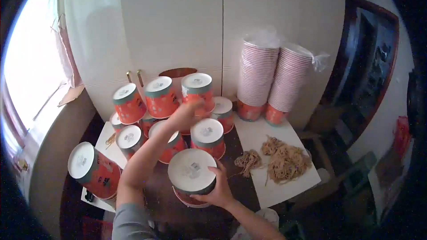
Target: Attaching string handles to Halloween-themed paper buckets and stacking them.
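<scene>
An upside-down paper bucket (191,171), with a white base and an orange and green side, is near the table's front edge. My right hand (218,187) is closed round its right side, thumb toward the lower rim. My left arm stretches forward over the table. My left hand (195,110) is in front of an upside-down bucket (197,90) in the back upper row; its fingers are smeared, and whether it touches that bucket I cannot make out. Another inverted bucket (208,133) stands just below that hand.
Several more inverted buckets (159,95) are stacked at the back left, and a tilted stack (94,169) leans at the left edge. Two tall bagged bucket stacks (259,71) stand back right. Tan twine (287,161) lies heaped on the white board (282,191), with a smaller bundle (248,162) beside it.
</scene>
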Action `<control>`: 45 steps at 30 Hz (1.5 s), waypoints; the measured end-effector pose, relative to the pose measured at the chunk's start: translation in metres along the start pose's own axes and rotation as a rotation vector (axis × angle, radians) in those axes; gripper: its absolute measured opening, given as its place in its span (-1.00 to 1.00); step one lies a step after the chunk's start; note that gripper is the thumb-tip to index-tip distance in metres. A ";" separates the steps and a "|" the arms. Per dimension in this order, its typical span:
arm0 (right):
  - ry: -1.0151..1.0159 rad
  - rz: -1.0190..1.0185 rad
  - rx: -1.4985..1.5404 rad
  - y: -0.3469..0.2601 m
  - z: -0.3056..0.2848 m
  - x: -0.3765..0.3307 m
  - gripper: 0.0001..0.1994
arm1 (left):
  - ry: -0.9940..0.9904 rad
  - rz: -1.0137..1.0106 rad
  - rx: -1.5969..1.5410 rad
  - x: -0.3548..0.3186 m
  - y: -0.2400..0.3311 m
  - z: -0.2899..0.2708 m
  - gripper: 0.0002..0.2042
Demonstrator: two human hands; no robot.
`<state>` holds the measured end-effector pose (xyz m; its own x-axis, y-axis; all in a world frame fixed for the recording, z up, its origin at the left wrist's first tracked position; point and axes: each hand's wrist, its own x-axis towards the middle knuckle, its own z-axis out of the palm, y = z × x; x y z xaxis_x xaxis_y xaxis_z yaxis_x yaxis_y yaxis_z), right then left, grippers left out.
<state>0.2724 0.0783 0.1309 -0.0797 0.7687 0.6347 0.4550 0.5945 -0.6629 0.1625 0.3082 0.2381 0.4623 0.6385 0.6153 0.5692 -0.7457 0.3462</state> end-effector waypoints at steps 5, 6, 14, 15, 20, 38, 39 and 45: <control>0.041 0.016 -0.023 0.004 0.005 -0.001 -0.08 | -0.506 0.267 0.040 -0.097 0.093 -0.085 -0.68; 0.046 0.010 -0.041 0.001 0.003 0.002 -0.08 | -0.504 0.336 0.046 -0.111 0.098 -0.091 -0.67; 0.108 -0.022 -0.003 -0.007 0.012 0.004 -0.01 | -0.475 0.459 0.178 -0.174 0.095 -0.098 -0.76; 0.085 0.033 0.141 -0.009 0.010 0.005 0.04 | -0.436 0.477 0.142 -0.174 0.096 -0.099 -0.77; 0.232 -0.061 0.379 -0.009 -0.007 0.016 0.09 | -0.389 0.231 0.035 -0.152 0.109 -0.124 -0.81; -0.158 -0.016 -0.042 0.000 -0.010 0.007 0.21 | 0.356 -0.314 0.335 -0.091 0.026 -0.172 -0.89; -0.153 -0.017 -0.042 0.001 -0.008 0.005 0.20 | 0.285 -0.270 0.352 -0.090 0.017 -0.164 -0.87; -0.095 -0.089 -0.051 0.002 -0.004 0.001 0.17 | 0.124 -0.225 0.602 -0.119 -0.054 -0.124 -0.84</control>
<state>0.2768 0.0798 0.1317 -0.2043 0.7336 0.6481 0.4870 0.6505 -0.5828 -0.0082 0.2488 0.2340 0.2260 0.7131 0.6636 0.9407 -0.3367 0.0414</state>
